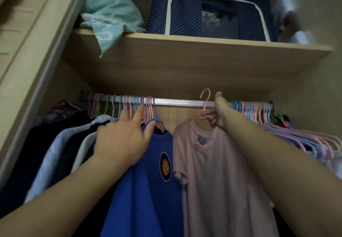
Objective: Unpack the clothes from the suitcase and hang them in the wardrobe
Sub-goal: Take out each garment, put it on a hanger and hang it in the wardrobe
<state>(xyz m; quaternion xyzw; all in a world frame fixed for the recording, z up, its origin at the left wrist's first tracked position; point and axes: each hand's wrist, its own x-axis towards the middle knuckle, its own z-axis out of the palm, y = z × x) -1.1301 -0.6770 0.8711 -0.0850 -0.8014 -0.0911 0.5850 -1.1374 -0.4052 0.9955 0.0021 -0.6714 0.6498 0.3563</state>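
Note:
A pale pink T-shirt [218, 172] hangs on a pink hanger [205, 99] whose hook rises in front of the silver wardrobe rail [181, 101]. My right hand [218, 112] grips the hanger's neck just below the hook. My left hand [125, 136] presses with spread, straight fingers on the hung clothes at the left, its fingertips on the hangers beside a blue T-shirt [144, 181] with an oval patch. The suitcase is out of view.
Dark and white garments [61, 144] crowd the rail's left end. Several bare pink and blue hangers [277, 125] bunch at the right. On the shelf [185, 51] above lie teal bedding [111, 14] and a navy dotted storage box [212, 12]. A gap on the rail lies between the two groups.

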